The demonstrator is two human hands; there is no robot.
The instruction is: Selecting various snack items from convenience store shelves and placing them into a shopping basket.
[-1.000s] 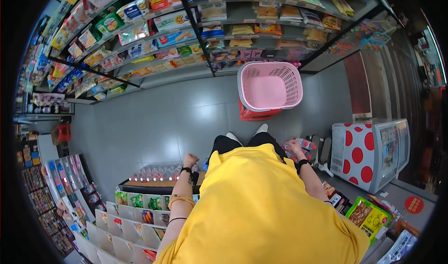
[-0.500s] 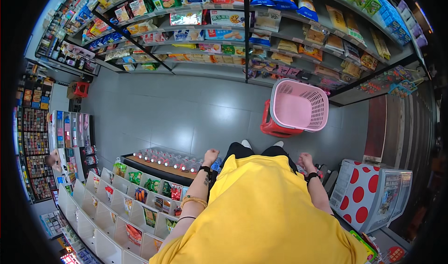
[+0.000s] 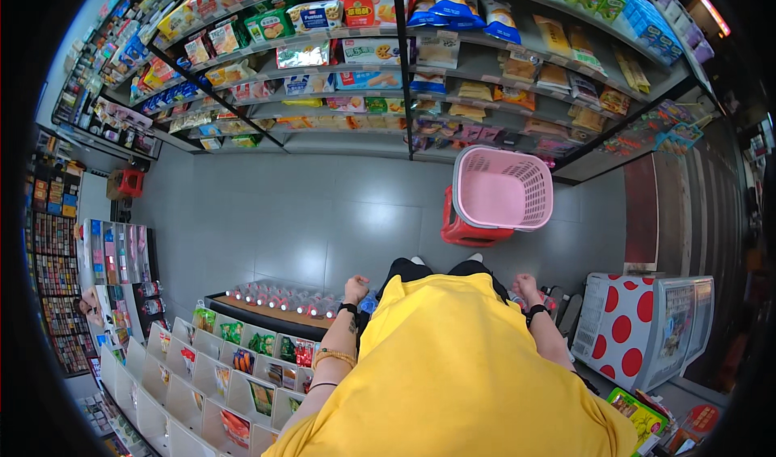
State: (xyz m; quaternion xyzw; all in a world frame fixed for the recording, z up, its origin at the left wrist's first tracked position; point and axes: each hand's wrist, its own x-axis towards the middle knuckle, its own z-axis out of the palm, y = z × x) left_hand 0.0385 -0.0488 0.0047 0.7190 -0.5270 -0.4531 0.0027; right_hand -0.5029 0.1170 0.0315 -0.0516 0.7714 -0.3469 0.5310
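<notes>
My left hand [image 3: 356, 289] hangs beside my left thigh with its fingers curled and nothing visible in it. Nearest to it are several clear bottles with red and white caps [image 3: 301, 303], standing in a row along a low ledge. On the other side, my right hand [image 3: 526, 288] is also curled into a loose fist, held off my right leg. In front of me to the right, a pink plastic basket [image 3: 497, 190] rests on a red stool [image 3: 469, 232]; neither hand touches it.
Long shelves [image 3: 339, 143] of packaged snacks run across the far side. At my left stands a white divided rack [image 3: 174, 392] with snack packets. A white freezer with red dots [image 3: 618, 328] is close on my right. Grey tiled floor [image 3: 307, 206] lies between.
The shelves, basket and stool sit slightly lower and further left in view. My hands have swung a little and stay curled; nothing was taken hold of.
</notes>
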